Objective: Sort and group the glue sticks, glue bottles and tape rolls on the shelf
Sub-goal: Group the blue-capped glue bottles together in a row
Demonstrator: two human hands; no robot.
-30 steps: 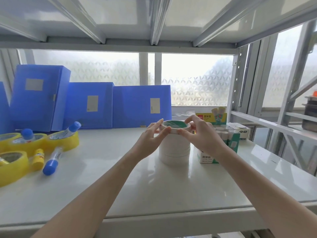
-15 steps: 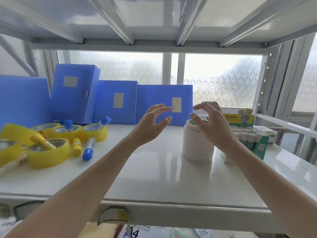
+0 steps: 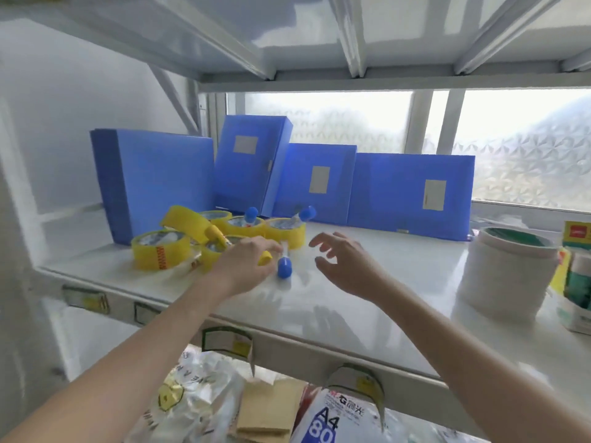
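Several yellow tape rolls (image 3: 160,249) lie in a heap at the left of the white shelf (image 3: 335,302), with blue-capped glue bottles (image 3: 250,215) standing or lying in and between them. My left hand (image 3: 246,265) rests on the heap's right side, its fingers curled over a small yellow glue stick (image 3: 266,258), beside a lying glue bottle (image 3: 284,266). My right hand (image 3: 343,262) hovers open just right of that bottle, touching nothing. A stack of white tape rolls (image 3: 502,273) stands at the right, next to boxes of glue sticks (image 3: 575,273).
Blue file boxes (image 3: 409,190) line the back of the shelf before a frosted window. The upper shelf's beams hang close overhead. Below the front edge lie a plastic bag (image 3: 195,398), cardboard and an A4 paper pack (image 3: 335,420).
Both hands let go of the white tape stack and swung left to the yellow heap. The view turned left and down with them. My left hand now closes over the small glue stick.
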